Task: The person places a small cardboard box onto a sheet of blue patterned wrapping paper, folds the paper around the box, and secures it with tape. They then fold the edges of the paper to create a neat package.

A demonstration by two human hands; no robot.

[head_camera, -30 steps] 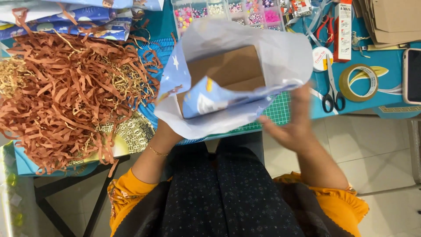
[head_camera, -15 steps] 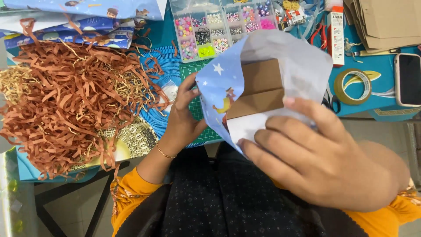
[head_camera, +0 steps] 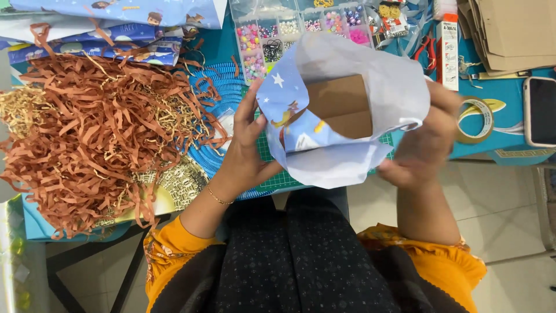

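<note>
Here, going left to right across the scene:

Shredded paper: a big heap of brown paper shreds covers the left of the blue table, with gold shreds mixed in — well apart from both hands.

Left hand: the left hand is open and flat-fingered, fingers pointing up and away, pressed against the left side of the wrapped parcel; its fingertips touch the blue starred wrapping paper near the left fold.

Box: a brown cardboard box sits in the middle, held up above the table edge and the green cutting mat. One bare face shows through the open wrap; its long axis runs roughly left to right, tilted slightly up toward the right.

Wrap: the paper curls around the box on all sides, printed side out on the left, pale underside showing on the right and near flaps — not yet closed over the bare face.

Right hand: the right hand grips the right end, fingers curled around the paper's edge, thumb side hidden behind the flap.

Which is nearer: both hands touch the parcel; the box lies between them, right of the left palm and left of the right fingers.

Far side: a bead organiser lies beyond the parcel; a tape roll and a phone lie to the right.
</note>
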